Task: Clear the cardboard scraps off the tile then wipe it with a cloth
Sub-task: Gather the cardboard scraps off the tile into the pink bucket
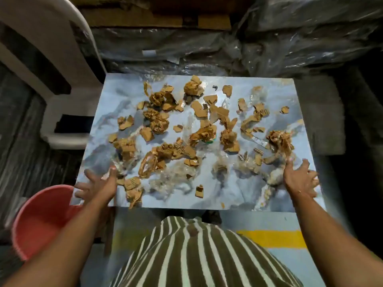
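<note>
A glossy blue-grey marbled tile (228, 195) lies flat in front of me. Brown cardboard scraps (163, 150), crumpled wads and bits of clear plastic film are strewn over most of it. My left hand (97, 184) hovers over the tile's near left corner, fingers spread, holding nothing. My right hand (300, 179) is open over the near right side, its fingertips next to a crumpled wad (279, 139). No cloth is in view.
A pink plastic bucket (39, 220) stands on the floor at the near left, below the tile's corner. A white plastic chair (51, 65) is at the far left. Dark plastic sheeting (269, 44) lies behind the tile. My striped shirt fills the bottom centre.
</note>
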Demonstrator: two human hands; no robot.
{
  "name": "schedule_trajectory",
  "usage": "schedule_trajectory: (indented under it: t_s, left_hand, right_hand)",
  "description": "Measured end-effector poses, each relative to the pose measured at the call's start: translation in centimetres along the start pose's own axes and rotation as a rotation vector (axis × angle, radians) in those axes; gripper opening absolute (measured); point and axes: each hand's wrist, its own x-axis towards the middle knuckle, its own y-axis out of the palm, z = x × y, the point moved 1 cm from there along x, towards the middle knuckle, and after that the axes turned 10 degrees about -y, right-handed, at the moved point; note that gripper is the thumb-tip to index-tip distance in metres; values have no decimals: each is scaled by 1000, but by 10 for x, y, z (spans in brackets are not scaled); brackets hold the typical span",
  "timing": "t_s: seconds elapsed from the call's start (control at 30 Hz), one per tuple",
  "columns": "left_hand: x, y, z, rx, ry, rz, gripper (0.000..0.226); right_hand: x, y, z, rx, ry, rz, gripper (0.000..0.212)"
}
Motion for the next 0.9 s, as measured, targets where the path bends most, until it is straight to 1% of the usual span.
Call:
schedule_trajectory:
  t_s: [0.03, 0.07, 0.13, 0.17, 0.3, 0.33, 0.37, 0.4, 0.43, 0.47, 0.53, 0.57, 0.6, 0.63, 0.67, 0.7, 0.73, 0.83, 0.9]
  left_hand:
    - [-1, 10, 3, -1, -23, 33, 97]
    - [-3, 18, 2, -31, -63, 103, 97]
    - [-13, 35, -1, -137, -113, 263, 108]
    - [-18, 44, -2, -178, -105, 312, 112]
    - [-46, 57, -29, -260, 4, 422, 110]
    - [-48, 62, -36, -309, 35, 489, 113]
    - [-27, 82, -38, -343, 44, 554, 122]
    - [-6, 103, -41, -379, 41, 641, 134]
    - [1, 112, -44, -390, 20, 716, 138]
    - [9, 118, -45, -424, 24, 753, 132]
    - [-20, 90, -50, -476, 108, 709, 112]
    - [-49, 63, -51, -439, 145, 642, 107]
    - [-59, 54, -50, -392, 171, 589, 108]
    - [-65, 47, -46, -329, 187, 539, 113]
    - [-63, 45, -39, -268, 211, 497, 120]
    - [-60, 45, -31, -193, 255, 468, 124]
    - [-60, 46, -24, -131, 297, 470, 126]
    - [-66, 58, -8, 27, 469, 553, 133]
    - [-78, 67, -8, 125, 599, 580, 138]
  right_hand:
    - [-7, 4, 1, -4, 14, 54, 69]
    - [-12, 10, 3, -9, 4, 106, 70]
    - [-26, 26, 8, 18, -35, 149, 70]
    - [-32, 35, 14, 43, -45, 150, 69]
    - [-44, 56, 53, 200, -69, 217, 72]
    - [-47, 63, 62, 238, -96, 257, 76]
    - [-51, 67, 71, 276, -121, 309, 84]
    - [-54, 69, 82, 319, -129, 362, 97]
    - [-57, 71, 90, 380, -121, 410, 110]
    - [-61, 71, 98, 453, -112, 460, 113]
    - [-68, 65, 107, 602, -138, 522, 96]
    - [-71, 64, 106, 634, -157, 522, 93]
    - [-74, 60, 104, 628, -188, 516, 98]
    - [-77, 58, 99, 599, -225, 500, 111]
    - [-80, 57, 93, 544, -273, 484, 129]
    - [-84, 55, 88, 473, -329, 478, 144]
    - [-89, 56, 82, 374, -391, 488, 154]
    - [-112, 62, 77, -3, -596, 567, 173]
    - [-133, 74, 83, -187, -665, 564, 180]
